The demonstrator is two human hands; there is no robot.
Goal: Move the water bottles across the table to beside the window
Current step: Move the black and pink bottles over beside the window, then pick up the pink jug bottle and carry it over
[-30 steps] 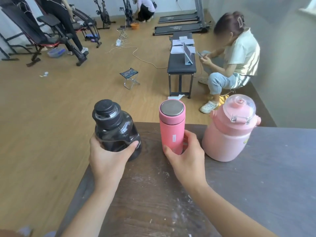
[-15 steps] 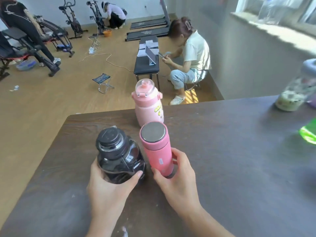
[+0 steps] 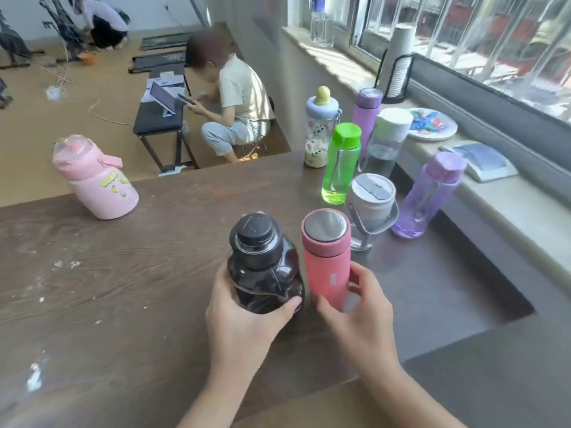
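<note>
My left hand [image 3: 244, 322] grips a dark smoky bottle [image 3: 262, 264] with a black cap, held just above the brown table [image 3: 108, 273]. My right hand [image 3: 358, 316] grips a slim pink flask [image 3: 327, 261] with a steel lid, right beside it. A fat pink jug [image 3: 95, 183] stands alone at the table's far left. Near the window stand several bottles: a grey-lidded clear one [image 3: 370, 208], a green one [image 3: 340, 165], a purple clear one [image 3: 429, 196], a white-capped clear one [image 3: 386, 140], a tall purple flask [image 3: 366, 115] and a cartoon bottle [image 3: 319, 131].
The window sill [image 3: 509, 205] on the right carries a plate [image 3: 432, 123], a stack of paper cups [image 3: 398, 60] and a grey pad [image 3: 482, 160]. A person [image 3: 238, 109] crouches by a black bench [image 3: 157, 118] beyond the table. Another person [image 3: 102, 23] bends over at the back.
Both hands have carried the dark bottle and the pink flask rightwards across the table toward the window. The fat pink jug stays behind at the left, and the window-side bottles have come into view.
</note>
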